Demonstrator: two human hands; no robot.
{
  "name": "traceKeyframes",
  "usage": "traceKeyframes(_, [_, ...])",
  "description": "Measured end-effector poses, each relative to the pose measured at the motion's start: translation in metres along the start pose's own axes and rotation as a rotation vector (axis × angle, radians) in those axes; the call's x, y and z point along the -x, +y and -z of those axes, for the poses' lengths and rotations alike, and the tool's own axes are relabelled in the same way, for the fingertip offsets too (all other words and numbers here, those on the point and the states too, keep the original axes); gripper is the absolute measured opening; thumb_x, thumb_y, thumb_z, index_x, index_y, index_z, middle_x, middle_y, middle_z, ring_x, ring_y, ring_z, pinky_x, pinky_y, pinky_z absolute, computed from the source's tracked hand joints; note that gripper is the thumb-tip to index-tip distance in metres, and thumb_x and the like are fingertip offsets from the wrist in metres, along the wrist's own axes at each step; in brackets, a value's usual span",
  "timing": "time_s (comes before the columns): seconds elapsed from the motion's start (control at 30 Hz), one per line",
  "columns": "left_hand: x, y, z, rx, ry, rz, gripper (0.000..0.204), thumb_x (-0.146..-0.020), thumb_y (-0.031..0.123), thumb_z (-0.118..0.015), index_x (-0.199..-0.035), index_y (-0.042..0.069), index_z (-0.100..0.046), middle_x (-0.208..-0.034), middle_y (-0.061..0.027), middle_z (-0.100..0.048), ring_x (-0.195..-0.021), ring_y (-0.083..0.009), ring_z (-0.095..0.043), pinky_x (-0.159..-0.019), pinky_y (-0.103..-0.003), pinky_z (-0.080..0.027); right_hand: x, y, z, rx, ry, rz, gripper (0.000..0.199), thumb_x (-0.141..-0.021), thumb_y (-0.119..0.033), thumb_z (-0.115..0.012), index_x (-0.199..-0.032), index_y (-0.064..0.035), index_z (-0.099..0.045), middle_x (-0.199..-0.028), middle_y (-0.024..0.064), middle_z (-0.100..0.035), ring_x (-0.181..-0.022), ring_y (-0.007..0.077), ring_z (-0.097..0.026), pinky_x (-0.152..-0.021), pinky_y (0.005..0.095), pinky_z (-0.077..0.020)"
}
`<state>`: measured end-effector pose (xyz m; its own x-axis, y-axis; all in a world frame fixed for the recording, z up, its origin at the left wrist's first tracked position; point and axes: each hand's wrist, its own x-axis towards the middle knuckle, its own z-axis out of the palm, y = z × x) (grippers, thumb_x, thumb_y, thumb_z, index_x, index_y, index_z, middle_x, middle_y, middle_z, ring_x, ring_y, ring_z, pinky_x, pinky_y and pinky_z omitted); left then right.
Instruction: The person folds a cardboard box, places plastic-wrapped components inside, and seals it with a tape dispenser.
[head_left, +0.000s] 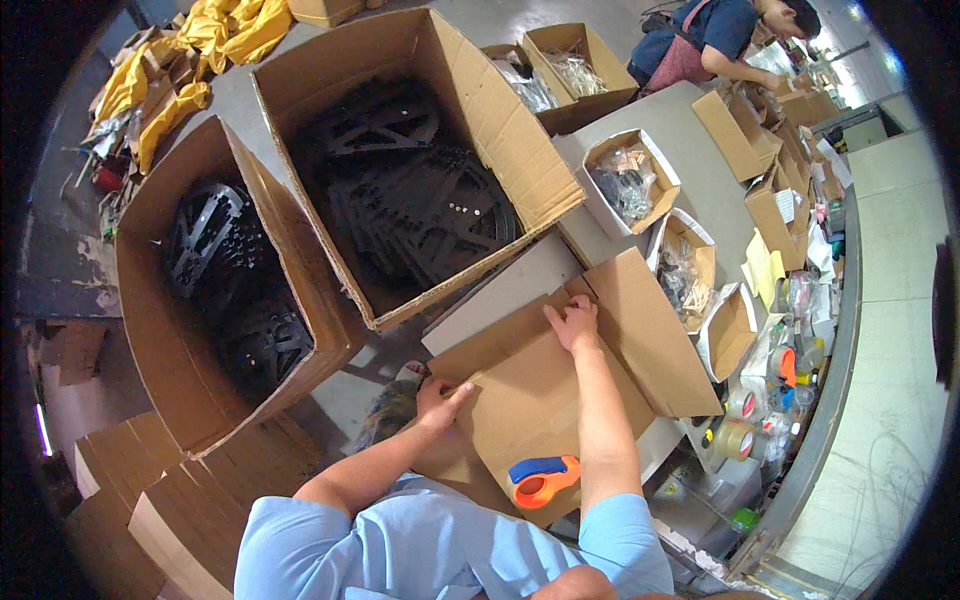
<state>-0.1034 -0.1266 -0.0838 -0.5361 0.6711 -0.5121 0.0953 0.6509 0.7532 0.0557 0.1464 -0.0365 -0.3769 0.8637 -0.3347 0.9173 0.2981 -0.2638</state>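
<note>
A brown cardboard box (pixel 535 405) lies in front of me, its flaps spread. My left hand (pixel 443 400) grips its left edge, thumb on the inner face and fingers wrapped over the rim. Near the far right corner, my right hand (pixel 577 325) is closed on the far edge, beside the raised right flap (pixel 655 340). An orange and blue tape dispenser (pixel 540 482) is at the box's near side, close to my body, touched by neither hand.
Two tall cartons (pixel 350 315) (pixel 160 350) of black plastic parts stand at the left. Small open boxes (pixel 690 270) of bagged parts line the right, beside tape rolls (pixel 735 440). A co-worker (pixel 700 45) bends over cartons at the far right. Yellow sacks (pixel 225 30) lie far left.
</note>
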Motion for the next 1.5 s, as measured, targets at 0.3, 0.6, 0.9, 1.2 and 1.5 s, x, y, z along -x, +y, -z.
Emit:
traceKeyframes(0.3, [-0.027,0.063,0.028,-0.022,-0.299,-0.419,0.038,-0.071,0.034,-0.076,-0.087,0.001,-0.066,-0.096,-0.0166,-0.061,-0.090,-0.0312,-0.060,-0.078,-0.038,-0.048,0.137,-0.038,0.044,-0.357,0.178,0.000,0.039,-0.087,-0.032,-0.060,-0.114,-0.0048,-0.053,-0.119,0.0201,-0.053,-0.111,0.0385,-0.049,-0.095,0.0453,-0.0387])
traceKeyframes(0.6, [-0.081,0.098,-0.037,-0.161,-0.447,-0.496,0.027,-0.070,0.020,-0.075,-0.062,0.000,-0.058,-0.072,-0.0114,-0.058,-0.066,-0.0227,-0.056,-0.060,-0.034,-0.046,0.298,-0.062,0.005,-0.413,-0.168,-0.483,0.059,-0.074,-0.051,-0.070,-0.112,-0.0092,-0.054,-0.099,0.0201,-0.063,-0.092,0.0341,-0.062,-0.079,0.0405,-0.0474])
traceKeyframes(0.9, [-0.088,0.097,-0.033,0.260,-0.604,-0.347,0.023,-0.081,0.027,-0.066,-0.085,0.005,-0.061,-0.080,-0.0025,-0.062,-0.072,-0.0141,-0.057,-0.064,-0.030,-0.045,0.189,-0.050,0.002,-0.469,0.368,0.121,0.051,-0.069,-0.012,-0.075,-0.104,-0.0095,-0.038,-0.096,0.0176,-0.055,-0.085,0.0338,-0.058,-0.072,0.0426,-0.0463])
traceKeyframes(1.2, [-0.072,0.139,0.007,0.618,-0.866,0.112,0.024,-0.095,0.030,-0.047,-0.100,0.009,-0.059,-0.089,-0.0011,-0.061,-0.077,-0.0121,-0.056,-0.066,-0.028,-0.045,0.165,-0.049,0.008,-0.491,0.203,0.215,0.056,-0.069,-0.012,-0.073,-0.116,-0.0115,-0.042,-0.105,0.0176,-0.058,-0.094,0.0346,-0.059,-0.081,0.0418,-0.0477])
traceKeyframes(1.5, [-0.106,0.068,-0.052,0.228,-0.439,-0.474,0.016,-0.090,0.011,-0.049,-0.087,-0.001,-0.059,-0.081,-0.0115,-0.063,-0.080,-0.0210,-0.063,-0.067,-0.035,-0.050,0.230,-0.020,0.046,-0.373,0.029,0.144,0.061,-0.067,-0.011,-0.070,-0.126,-0.0144,-0.051,-0.115,0.0165,-0.060,-0.102,0.0345,-0.059,-0.088,0.0405,-0.0484])
